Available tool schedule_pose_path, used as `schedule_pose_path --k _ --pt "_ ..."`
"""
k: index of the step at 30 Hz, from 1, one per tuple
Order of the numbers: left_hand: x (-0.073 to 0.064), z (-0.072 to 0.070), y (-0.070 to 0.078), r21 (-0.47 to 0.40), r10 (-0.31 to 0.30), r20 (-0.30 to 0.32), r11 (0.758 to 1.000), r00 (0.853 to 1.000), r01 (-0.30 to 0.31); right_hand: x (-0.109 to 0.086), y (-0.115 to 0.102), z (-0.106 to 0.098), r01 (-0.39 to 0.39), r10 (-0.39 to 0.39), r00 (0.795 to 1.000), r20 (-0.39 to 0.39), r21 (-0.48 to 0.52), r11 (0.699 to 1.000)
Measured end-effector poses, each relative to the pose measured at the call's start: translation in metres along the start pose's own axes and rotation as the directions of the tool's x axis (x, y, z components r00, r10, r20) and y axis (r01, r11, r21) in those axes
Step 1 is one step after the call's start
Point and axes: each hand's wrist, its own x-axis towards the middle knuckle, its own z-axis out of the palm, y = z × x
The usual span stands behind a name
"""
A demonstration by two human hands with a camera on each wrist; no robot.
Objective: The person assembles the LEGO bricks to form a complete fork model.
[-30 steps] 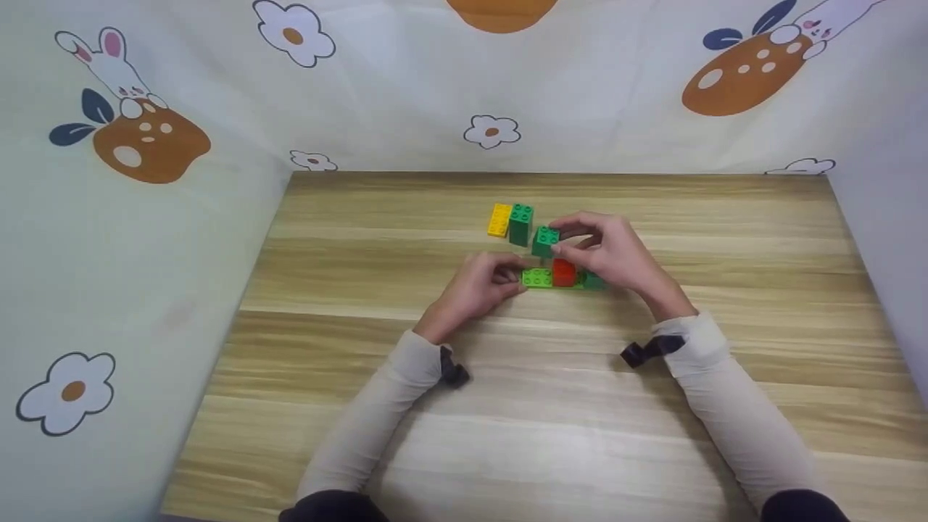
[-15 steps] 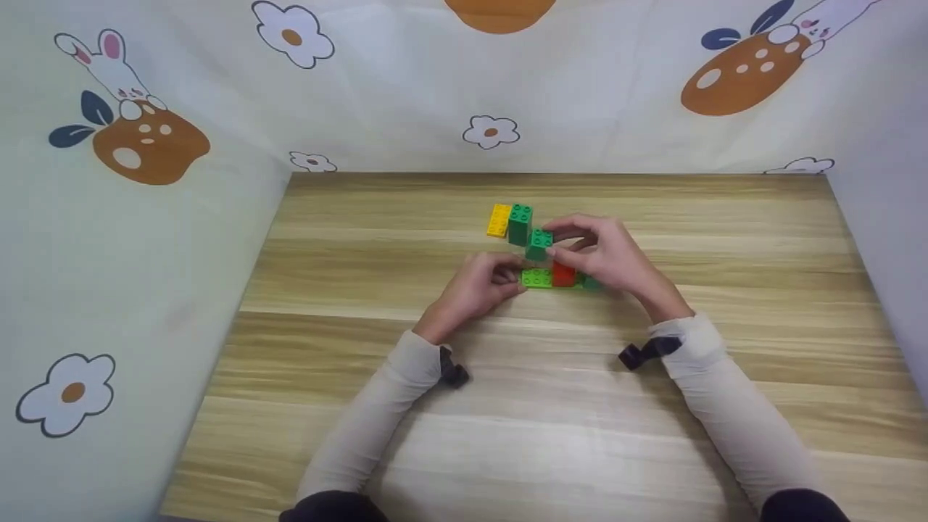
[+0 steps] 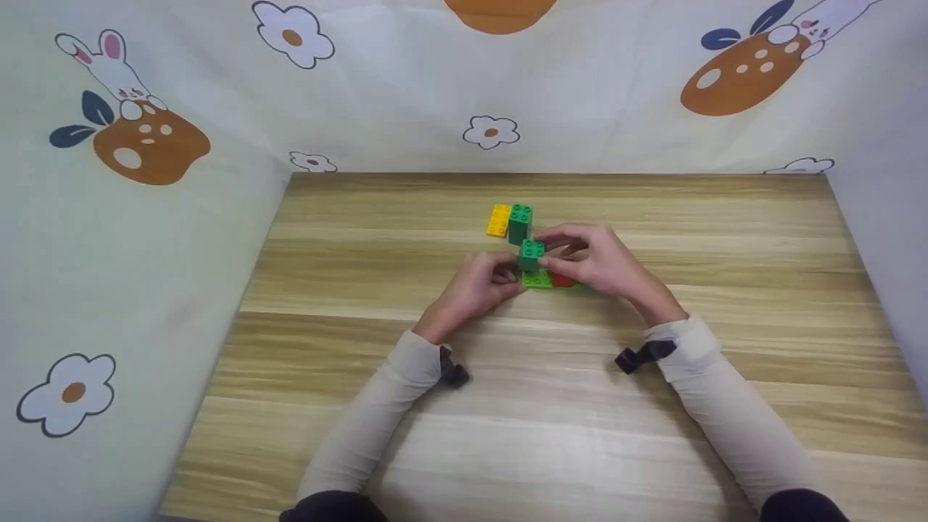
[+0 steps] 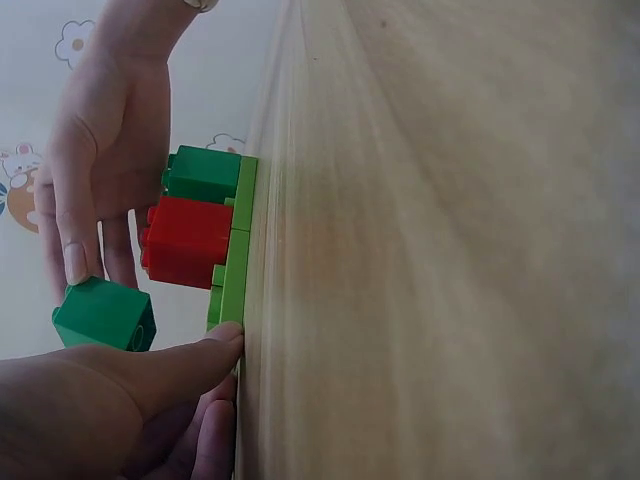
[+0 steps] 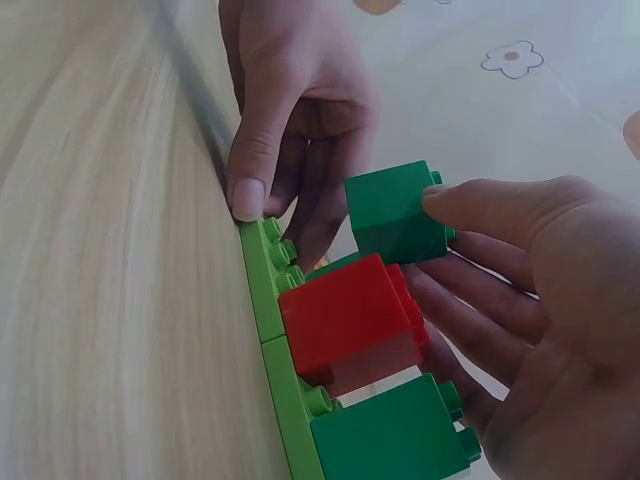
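My right hand point(image 3: 602, 262) pinches a dark green building brick point(image 3: 531, 254) between thumb and fingers. It hangs just above the left end of a row of two light green base plates point(image 5: 263, 285); a gap shows below it in both wrist views. At that end, my left hand point(image 3: 480, 284) grips the plate's edge, thumb on the near side. A red brick point(image 5: 345, 318) sits on the row around the seam between the plates. Farther right on the row is another dark green brick point(image 5: 390, 432), mostly hidden by my right hand in the head view.
Behind the hands, a tall dark green brick or stack point(image 3: 520, 226) stands upright on the wooden table point(image 3: 551, 406). Close to its left lies a flat yellow plate point(image 3: 499, 220). A printed fabric wall point(image 3: 580, 94) rises along the table's back edge.
My right hand has carried the dark green brick left and toward me, from behind the red brick to over the row's left end. The left hand stays in place.
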Motion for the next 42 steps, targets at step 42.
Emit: schedule_pose_path --k 42 --pt "0.0013 0.0005 -0.0035 -0.031 -0.021 -0.001 0.999 1.0 0.02 -0.0014 -0.0033 0.0052 -0.006 0.011 0.998 0.069 -0.084 0.996"
